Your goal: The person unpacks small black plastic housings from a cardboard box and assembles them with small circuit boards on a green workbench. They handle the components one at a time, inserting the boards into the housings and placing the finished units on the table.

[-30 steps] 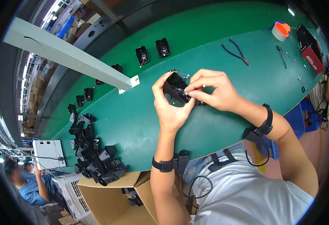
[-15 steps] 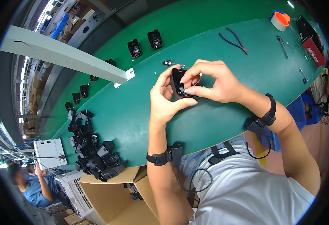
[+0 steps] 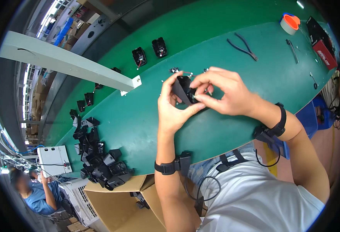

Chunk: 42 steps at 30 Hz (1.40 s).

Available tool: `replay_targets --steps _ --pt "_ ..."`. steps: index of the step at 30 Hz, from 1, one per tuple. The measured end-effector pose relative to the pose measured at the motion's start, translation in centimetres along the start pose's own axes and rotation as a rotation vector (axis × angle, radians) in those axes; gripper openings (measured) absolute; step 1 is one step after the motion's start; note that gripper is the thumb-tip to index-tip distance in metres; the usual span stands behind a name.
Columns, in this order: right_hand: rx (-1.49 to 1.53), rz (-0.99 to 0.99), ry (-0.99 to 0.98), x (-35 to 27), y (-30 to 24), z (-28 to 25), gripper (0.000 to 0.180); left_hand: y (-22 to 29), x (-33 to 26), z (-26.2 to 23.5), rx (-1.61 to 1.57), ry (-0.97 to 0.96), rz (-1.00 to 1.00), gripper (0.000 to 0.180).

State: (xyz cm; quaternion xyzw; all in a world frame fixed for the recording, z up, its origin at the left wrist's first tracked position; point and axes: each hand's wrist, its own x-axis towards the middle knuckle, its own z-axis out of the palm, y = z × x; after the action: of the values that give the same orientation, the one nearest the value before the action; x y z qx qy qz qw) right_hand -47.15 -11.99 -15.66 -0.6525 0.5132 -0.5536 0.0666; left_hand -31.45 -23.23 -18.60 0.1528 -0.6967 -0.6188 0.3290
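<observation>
Both hands have drifted toward the counter's near edge, left hand cradling the black housing, right hand pinching its small fitting; seating needs fine alignment.

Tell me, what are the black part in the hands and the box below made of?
The black part, held by the left hand and right hand, looks like matte moulded plastic: dull, dark, with hard edges. The box looks like cardboard: plain brown with folded flaps.
</observation>
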Motion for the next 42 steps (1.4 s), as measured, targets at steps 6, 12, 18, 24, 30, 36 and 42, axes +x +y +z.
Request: replay_targets --steps 6,12,18,24,30,36,42 --pt "-0.003 0.035 -0.007 -0.1 0.2 0.2 0.025 -0.1 0.1 0.1 0.178 -0.016 -0.001 0.091" --pt "0.172 0.169 -0.013 -0.3 0.3 0.3 0.022 -0.1 0.1 0.3 -0.065 -0.102 0.02 0.095" --pt "0.29 0.299 -0.062 -0.7 0.9 0.7 0.013 0.2 0.0 0.4 -0.126 -0.087 -0.023 0.1" --pt "0.396 0.274 -0.18 -0.3 1.5 0.7 0.028 0.8 -0.1 -1.0 0.476 0.113 0.248 0.09" --pt "0.734 0.52 -0.226 -0.8 2.7 1.5 0.056 1.3 -0.6 -0.6 0.605 0.214 0.254 0.08" --pt "0.931 0.632 -0.236 -0.7 2.9 1.3 0.061 0.2 -0.5 0.1 0.606 0.291 0.432 0.071" --pt "1.253 0.786 -0.154 -1.2 1.6 2.5 0.059 0.9 -0.8 0.5 0.675 0.394 0.486 0.071"
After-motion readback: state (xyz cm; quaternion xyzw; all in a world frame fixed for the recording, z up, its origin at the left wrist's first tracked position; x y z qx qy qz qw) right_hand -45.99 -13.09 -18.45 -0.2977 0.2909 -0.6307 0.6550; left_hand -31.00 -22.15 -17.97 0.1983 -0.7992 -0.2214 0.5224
